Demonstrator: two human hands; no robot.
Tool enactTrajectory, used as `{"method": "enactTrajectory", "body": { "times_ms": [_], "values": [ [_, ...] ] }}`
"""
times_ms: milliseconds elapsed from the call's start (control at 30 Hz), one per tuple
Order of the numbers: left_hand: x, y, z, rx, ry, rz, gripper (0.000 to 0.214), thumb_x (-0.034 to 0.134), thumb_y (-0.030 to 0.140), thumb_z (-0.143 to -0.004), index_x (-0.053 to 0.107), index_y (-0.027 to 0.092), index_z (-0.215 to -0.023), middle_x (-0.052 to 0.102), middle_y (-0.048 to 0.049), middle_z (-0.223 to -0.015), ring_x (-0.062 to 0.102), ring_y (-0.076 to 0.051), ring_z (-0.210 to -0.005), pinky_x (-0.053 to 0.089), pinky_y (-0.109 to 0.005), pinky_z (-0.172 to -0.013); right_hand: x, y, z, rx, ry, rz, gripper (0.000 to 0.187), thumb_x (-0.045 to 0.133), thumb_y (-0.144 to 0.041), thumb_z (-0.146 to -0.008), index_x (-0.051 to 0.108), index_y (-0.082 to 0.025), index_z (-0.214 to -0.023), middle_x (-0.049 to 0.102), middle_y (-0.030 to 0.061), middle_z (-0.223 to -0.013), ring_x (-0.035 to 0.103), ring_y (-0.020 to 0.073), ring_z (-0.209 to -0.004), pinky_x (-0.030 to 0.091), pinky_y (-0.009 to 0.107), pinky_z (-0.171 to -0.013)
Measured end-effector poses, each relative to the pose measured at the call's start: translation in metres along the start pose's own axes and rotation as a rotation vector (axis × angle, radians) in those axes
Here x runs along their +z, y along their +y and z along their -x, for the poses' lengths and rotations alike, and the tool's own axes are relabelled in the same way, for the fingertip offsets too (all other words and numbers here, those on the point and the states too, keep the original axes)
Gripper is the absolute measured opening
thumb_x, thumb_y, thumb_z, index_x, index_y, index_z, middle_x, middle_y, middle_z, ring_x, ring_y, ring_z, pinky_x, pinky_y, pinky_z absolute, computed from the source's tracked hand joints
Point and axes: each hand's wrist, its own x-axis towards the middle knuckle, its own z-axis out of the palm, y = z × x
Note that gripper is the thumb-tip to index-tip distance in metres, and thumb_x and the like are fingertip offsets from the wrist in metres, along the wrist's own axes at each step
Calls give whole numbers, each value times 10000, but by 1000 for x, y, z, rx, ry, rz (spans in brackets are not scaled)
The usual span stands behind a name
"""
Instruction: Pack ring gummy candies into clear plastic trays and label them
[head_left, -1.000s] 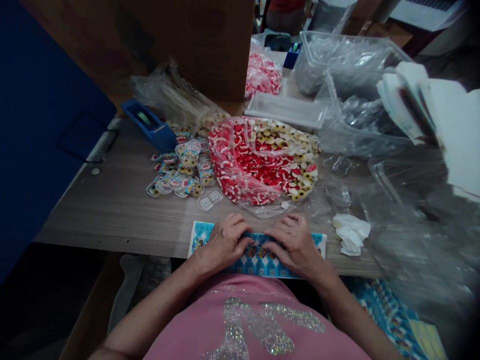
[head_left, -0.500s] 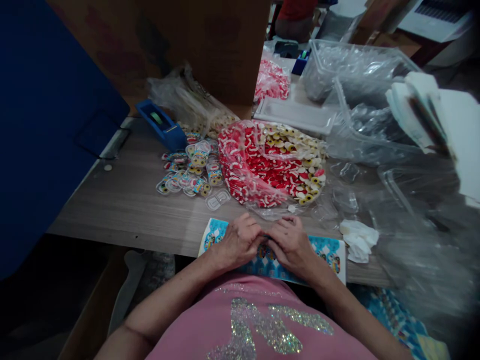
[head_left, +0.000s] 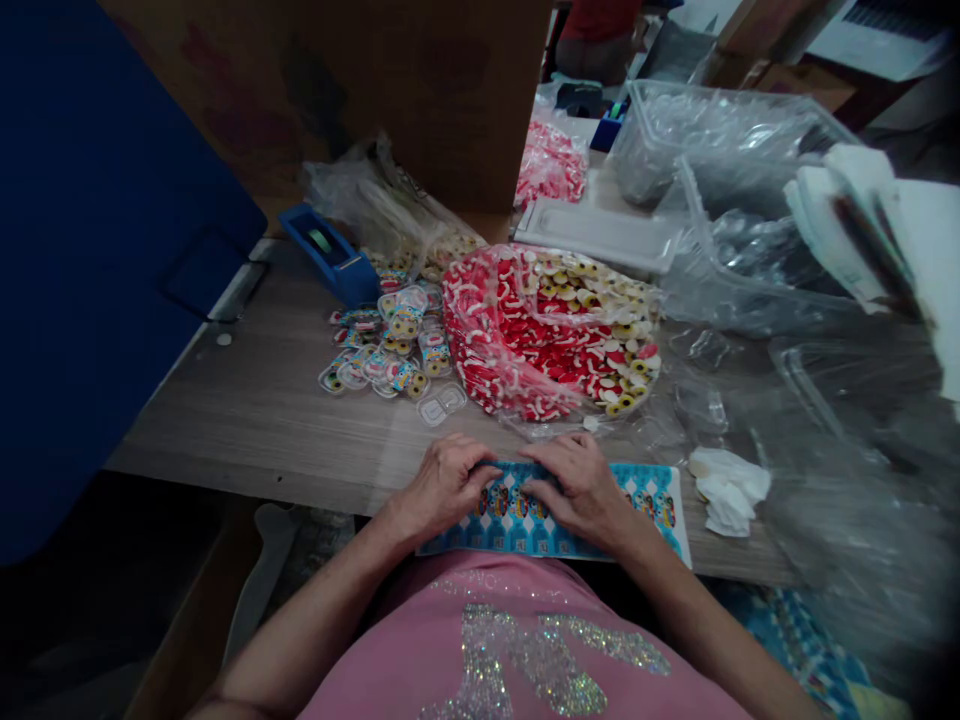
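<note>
A long sheet of blue printed stickers [head_left: 540, 540] with colourful figures lies along the table's near edge, against my body. At its far edge my left hand [head_left: 444, 488] pinches the sheet between thumb and fingers. A short gap to the right, my right hand [head_left: 579, 485] has its thumb on the printed face and its fingers over the far edge. Beyond my hands sits a clear bag [head_left: 517, 340] full of red-and-white and yellowish candies. Left of it is a pile of small filled clear packs [head_left: 382, 350], with an empty clear blister [head_left: 441, 404] close by.
A blue tape dispenser [head_left: 330, 255] stands behind the packs, before a large cardboard box [head_left: 420, 100]. Clear plastic bins [head_left: 742, 120] fill the back right. Crumpled white tissue [head_left: 727, 488] lies right of the sheet. A person in red [head_left: 600, 30] is in the background.
My hands have moved apart from each other, uncovering the middle of the sheet. The sheet's left end now shows less, partly behind my left hand. The view has shifted slightly.
</note>
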Motion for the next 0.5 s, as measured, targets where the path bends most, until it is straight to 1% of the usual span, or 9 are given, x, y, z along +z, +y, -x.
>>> {"method": "enactTrajectory", "body": {
  "times_ms": [33, 100, 167, 200, 300, 400, 500],
  "values": [
    [2, 0, 0, -5, -2, 13, 90, 634, 218, -853, 706, 173, -822, 694, -30, -720, 623, -170, -733, 487, -313, -721, 2, -2, -1, 9, 3, -18, 187, 597, -231, -884, 636, -220, -1067, 727, 41, -895, 623, 226, -842, 378, 405, -823],
    [3, 0, 1, -28, 11, 56, 95, 651, 229, -839, 707, 181, -899, 719, -41, -810, 645, -181, -793, 502, -331, -756, 6, -5, -1, 31, 12, -56, 105, 574, -228, -902, 655, -221, -969, 713, 17, -809, 616, 206, -791, 377, 389, -801],
    [2, -1, 3, -62, 17, 105, 152, 667, 242, -826, 697, 186, -963, 727, -50, -885, 655, -188, -840, 508, -340, -773, 9, -5, 0, 49, 15, -84, 107, 551, -219, -914, 658, -222, -905, 702, 9, -775, 613, 194, -769, 374, 382, -795],
    [1, -1, 4, -74, 15, 118, 159, 673, 248, -821, 695, 182, -964, 723, -51, -883, 654, -189, -840, 508, -338, -766, 10, -4, 0, 54, 16, -94, 116, 545, -217, -917, 659, -222, -895, 701, 11, -773, 614, 193, -769, 374, 381, -793],
    [-3, -2, 6, -89, -8, 93, 117, 677, 257, -817, 693, 164, -885, 688, -40, -778, 631, -185, -777, 486, -323, -714, 10, -4, 1, 58, 28, -104, 138, 532, -214, -917, 654, -225, -853, 690, 18, -752, 609, 194, -756, 377, 380, -784],
    [-3, -3, 7, -88, 7, 43, 93, 667, 251, -820, 680, 164, -850, 664, -36, -758, 608, -183, -764, 460, -317, -697, 9, -4, -1, 58, 40, -105, 151, 534, -215, -912, 630, -223, -796, 663, 12, -709, 597, 189, -720, 379, 380, -774],
    [1, -5, 5, -61, 26, 15, 67, 641, 225, -830, 655, 167, -798, 645, -27, -734, 591, -179, -756, 441, -312, -691, 9, -6, -5, 50, 32, -102, 101, 551, -210, -904, 631, -214, -841, 661, 12, -731, 598, 192, -738, 377, 376, -775]
  ]
}}
